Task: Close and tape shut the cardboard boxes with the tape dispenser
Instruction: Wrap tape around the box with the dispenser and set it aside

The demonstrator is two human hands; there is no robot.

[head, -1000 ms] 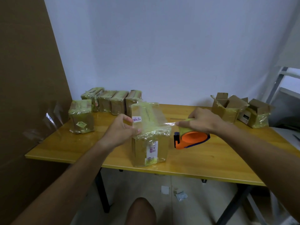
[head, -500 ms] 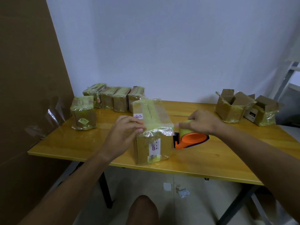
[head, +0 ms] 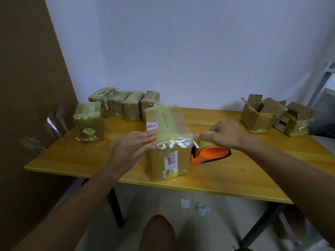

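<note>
A: Item, cardboard box [head: 167, 142]: stood at the near edge of the table [head: 76, 158], top flaps down, tape across the lid. Left hand [head: 133, 147] lay flat, fingers straight, pressing its left upper edge.

B: Tape dispenser [head: 211, 153]?

A: Touching the box's right side, gripped by the right hand [head: 223, 134].

B: Step?

A: Judged: the strip was being finished. Next called for severing the tape, then smoothing the end down
</note>
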